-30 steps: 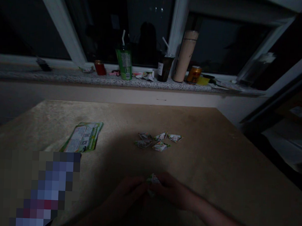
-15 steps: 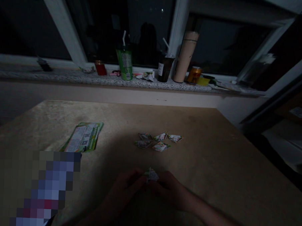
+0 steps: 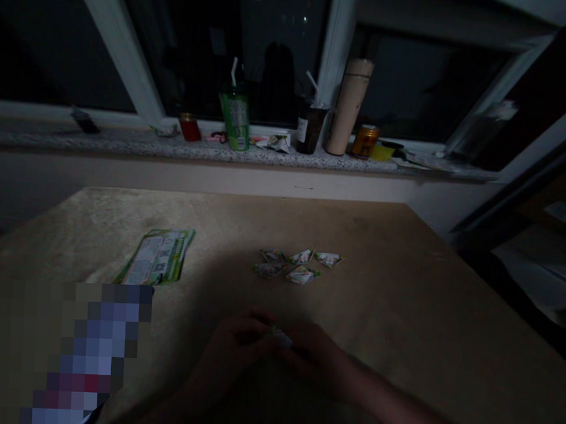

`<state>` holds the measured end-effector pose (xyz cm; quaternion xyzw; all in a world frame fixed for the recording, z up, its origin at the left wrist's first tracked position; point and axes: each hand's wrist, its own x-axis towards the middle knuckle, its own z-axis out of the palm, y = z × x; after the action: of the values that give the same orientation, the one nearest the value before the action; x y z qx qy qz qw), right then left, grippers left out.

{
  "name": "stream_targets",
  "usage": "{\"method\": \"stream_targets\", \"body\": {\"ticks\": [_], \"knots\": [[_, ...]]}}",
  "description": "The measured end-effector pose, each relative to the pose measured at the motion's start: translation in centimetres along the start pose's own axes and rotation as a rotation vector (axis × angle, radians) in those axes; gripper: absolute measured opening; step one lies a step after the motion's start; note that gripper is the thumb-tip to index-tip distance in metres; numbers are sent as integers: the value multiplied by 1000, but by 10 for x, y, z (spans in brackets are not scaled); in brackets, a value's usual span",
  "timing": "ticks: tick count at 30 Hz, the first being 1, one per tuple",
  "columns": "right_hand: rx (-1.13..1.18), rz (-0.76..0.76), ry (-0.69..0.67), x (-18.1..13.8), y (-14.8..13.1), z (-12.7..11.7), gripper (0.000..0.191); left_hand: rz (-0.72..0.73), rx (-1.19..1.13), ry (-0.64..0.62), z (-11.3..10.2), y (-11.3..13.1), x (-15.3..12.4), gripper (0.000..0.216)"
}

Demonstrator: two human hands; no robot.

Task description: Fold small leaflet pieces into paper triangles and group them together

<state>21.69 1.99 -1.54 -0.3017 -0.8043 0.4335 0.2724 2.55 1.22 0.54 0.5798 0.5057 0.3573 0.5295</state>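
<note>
Close to the table's near side, my left hand (image 3: 240, 338) and my right hand (image 3: 312, 351) meet around a small folded piece of printed paper (image 3: 282, 338). Fingers of both hands pinch it, and they cover most of it. Dim light hides the fine detail of the folds. Beyond my hands lie several folded paper triangles (image 3: 303, 275) with green and white print, grouped in two loose rows. To the left is a stack of green printed leaflets (image 3: 156, 256), lying flat and apart from my hands.
A blurred-out bluish object (image 3: 94, 347) lies at the left front of the table (image 3: 380, 241). On the stone windowsill (image 3: 140, 144) stand a green cup (image 3: 236, 119) with a straw, a dark cup (image 3: 310, 129), a pinkish flask (image 3: 350, 108), a red jar (image 3: 190, 128) and a gold can (image 3: 365, 142).
My fingers have closed further over the folded paper, so less of it shows. It now sits lower and flatter between my hands. The triangles and leaflets stay where they were.
</note>
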Motion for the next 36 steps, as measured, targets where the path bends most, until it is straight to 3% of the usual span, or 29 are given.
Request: {"method": "stream_targets", "body": {"ticks": [8,14,21,27,36], "knots": [[-126,7,80,-1,-4,-3,34,73,57,-23,0,0,1,14],[-6,132,141,3,-9,-7,45,187,218,-68,5,-2,-6,19],[55,113,92,-1,-9,-7,39,194,361,-145,2,-16,-12,21],[131,100,85,1,-8,-5,39,176,341,-87,2,-29,-13,23],[237,116,136,1,-9,-1,43,219,276,-74,4,-19,-14,25]]}}
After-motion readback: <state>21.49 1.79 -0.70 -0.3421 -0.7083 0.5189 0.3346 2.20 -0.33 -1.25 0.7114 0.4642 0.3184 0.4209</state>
